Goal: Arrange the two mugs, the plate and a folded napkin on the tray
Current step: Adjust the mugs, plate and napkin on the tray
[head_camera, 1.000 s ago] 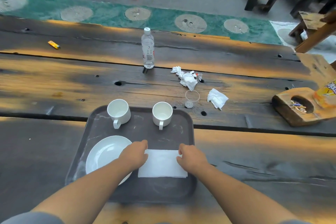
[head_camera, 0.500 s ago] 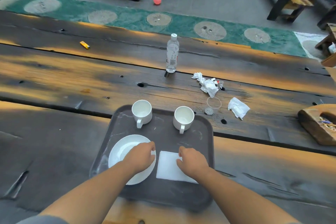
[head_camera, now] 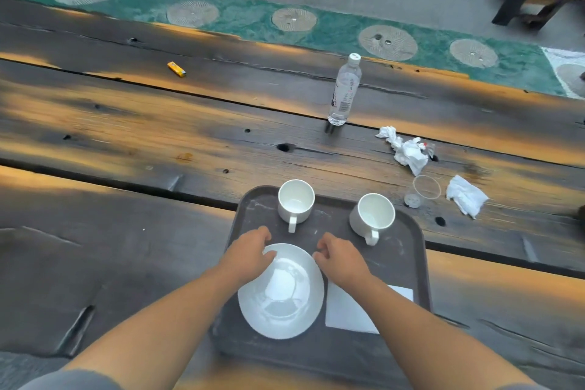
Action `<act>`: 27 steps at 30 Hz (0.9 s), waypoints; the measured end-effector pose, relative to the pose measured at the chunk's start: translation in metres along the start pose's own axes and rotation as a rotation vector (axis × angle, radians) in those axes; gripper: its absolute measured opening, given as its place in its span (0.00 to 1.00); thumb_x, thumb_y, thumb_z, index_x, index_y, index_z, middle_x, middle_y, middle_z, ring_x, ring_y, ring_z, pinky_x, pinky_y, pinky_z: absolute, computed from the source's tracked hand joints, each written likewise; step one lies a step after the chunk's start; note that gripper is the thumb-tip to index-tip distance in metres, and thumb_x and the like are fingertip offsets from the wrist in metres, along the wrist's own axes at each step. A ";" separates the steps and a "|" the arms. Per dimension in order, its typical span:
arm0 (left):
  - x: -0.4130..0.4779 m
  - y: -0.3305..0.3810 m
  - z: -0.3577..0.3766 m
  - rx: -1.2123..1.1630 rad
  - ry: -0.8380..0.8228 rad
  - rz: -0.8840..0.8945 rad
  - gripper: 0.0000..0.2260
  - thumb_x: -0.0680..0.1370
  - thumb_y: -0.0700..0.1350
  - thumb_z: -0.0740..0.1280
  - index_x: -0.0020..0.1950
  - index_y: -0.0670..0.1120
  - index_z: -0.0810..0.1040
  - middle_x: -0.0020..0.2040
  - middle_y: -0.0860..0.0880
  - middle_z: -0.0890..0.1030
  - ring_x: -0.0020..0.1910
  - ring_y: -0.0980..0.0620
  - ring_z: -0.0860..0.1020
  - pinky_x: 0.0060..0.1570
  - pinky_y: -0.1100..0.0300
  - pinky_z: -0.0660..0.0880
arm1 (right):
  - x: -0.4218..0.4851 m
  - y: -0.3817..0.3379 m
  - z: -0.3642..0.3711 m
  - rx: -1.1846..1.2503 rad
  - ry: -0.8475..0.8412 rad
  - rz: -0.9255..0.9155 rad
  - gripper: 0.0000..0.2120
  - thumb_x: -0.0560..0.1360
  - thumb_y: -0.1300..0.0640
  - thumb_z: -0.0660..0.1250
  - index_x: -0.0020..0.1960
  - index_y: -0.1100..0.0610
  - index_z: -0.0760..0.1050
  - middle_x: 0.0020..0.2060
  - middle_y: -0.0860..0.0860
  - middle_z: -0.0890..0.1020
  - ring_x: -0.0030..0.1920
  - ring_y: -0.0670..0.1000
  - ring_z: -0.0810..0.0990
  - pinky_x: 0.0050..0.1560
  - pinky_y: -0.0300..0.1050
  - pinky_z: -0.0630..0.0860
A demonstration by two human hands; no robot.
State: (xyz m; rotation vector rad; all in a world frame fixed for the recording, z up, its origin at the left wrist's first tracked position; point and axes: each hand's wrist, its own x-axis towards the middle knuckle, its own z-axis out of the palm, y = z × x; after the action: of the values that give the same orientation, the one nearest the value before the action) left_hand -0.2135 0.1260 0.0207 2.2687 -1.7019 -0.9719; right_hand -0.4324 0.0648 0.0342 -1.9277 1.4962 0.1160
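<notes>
A dark grey tray (head_camera: 411, 250) lies on the wooden table in front of me. Two white mugs stand upright at its far side, the left mug (head_camera: 296, 203) and the right mug (head_camera: 373, 215), handles towards me. A white plate (head_camera: 281, 291) sits on the tray's near left. My left hand (head_camera: 250, 255) grips the plate's far left rim with curled fingers. My right hand (head_camera: 340, 260) curls against its far right rim. A folded white napkin (head_camera: 348, 310) lies flat to the right of the plate, partly hidden under my right forearm.
Beyond the tray stand a water bottle (head_camera: 343, 89) and a clear plastic cup (head_camera: 422, 191) lying on its side. Crumpled tissues (head_camera: 408, 152) and another tissue (head_camera: 465, 196) lie at the right. A yellow lighter (head_camera: 176, 69) is far left.
Both hands have left the napkin. The left hand went to the plate first, then the right hand followed; both are now at the plate's far rim. The napkin stays flat on the tray.
</notes>
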 end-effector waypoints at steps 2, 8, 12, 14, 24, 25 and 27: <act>0.009 -0.007 -0.006 -0.047 -0.001 0.011 0.17 0.79 0.53 0.69 0.65 0.49 0.73 0.53 0.52 0.77 0.49 0.52 0.76 0.50 0.58 0.76 | 0.010 -0.009 -0.001 0.050 0.027 0.020 0.09 0.79 0.52 0.65 0.56 0.55 0.75 0.44 0.48 0.81 0.47 0.53 0.79 0.47 0.47 0.76; 0.031 -0.009 -0.019 -0.227 -0.025 -0.005 0.20 0.77 0.53 0.71 0.67 0.52 0.71 0.58 0.53 0.77 0.51 0.54 0.77 0.53 0.58 0.77 | 0.028 -0.020 -0.009 0.262 0.145 0.104 0.09 0.79 0.52 0.67 0.58 0.53 0.76 0.48 0.46 0.81 0.50 0.49 0.79 0.50 0.45 0.74; 0.040 -0.005 -0.023 -0.363 -0.029 0.009 0.31 0.74 0.55 0.74 0.74 0.54 0.65 0.65 0.52 0.74 0.51 0.55 0.78 0.53 0.58 0.77 | 0.033 -0.025 -0.014 0.434 0.214 0.078 0.11 0.78 0.52 0.69 0.60 0.50 0.75 0.51 0.43 0.81 0.51 0.46 0.80 0.51 0.43 0.75; 0.042 -0.003 -0.024 -0.434 -0.050 0.010 0.38 0.73 0.55 0.76 0.77 0.57 0.59 0.71 0.52 0.70 0.57 0.54 0.77 0.56 0.57 0.75 | 0.036 -0.027 -0.016 0.509 0.217 0.048 0.17 0.76 0.50 0.72 0.63 0.48 0.73 0.55 0.44 0.80 0.54 0.44 0.80 0.55 0.45 0.78; 0.052 0.004 -0.023 -0.566 -0.194 0.002 0.56 0.63 0.62 0.78 0.79 0.66 0.43 0.82 0.56 0.55 0.74 0.51 0.69 0.71 0.44 0.72 | 0.058 -0.033 -0.017 0.696 0.058 -0.018 0.41 0.71 0.51 0.79 0.77 0.45 0.61 0.74 0.47 0.70 0.70 0.49 0.73 0.70 0.58 0.74; 0.053 0.006 -0.023 -0.582 -0.199 -0.001 0.57 0.62 0.63 0.78 0.79 0.66 0.43 0.82 0.56 0.55 0.75 0.51 0.68 0.71 0.43 0.72 | 0.060 -0.032 -0.017 0.706 0.046 -0.024 0.42 0.71 0.52 0.79 0.78 0.45 0.61 0.74 0.47 0.69 0.71 0.49 0.73 0.71 0.58 0.74; 0.055 0.007 -0.021 -0.608 -0.209 -0.003 0.57 0.62 0.62 0.78 0.80 0.66 0.43 0.82 0.57 0.55 0.76 0.51 0.67 0.71 0.43 0.71 | 0.062 -0.031 -0.016 0.733 0.028 -0.028 0.43 0.71 0.55 0.80 0.78 0.45 0.61 0.74 0.47 0.69 0.71 0.49 0.72 0.71 0.57 0.74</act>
State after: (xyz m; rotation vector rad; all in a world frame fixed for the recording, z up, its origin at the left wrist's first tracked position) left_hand -0.1988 0.0682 0.0184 1.8173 -1.2260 -1.5192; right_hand -0.3895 0.0085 0.0320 -1.3517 1.2815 -0.4197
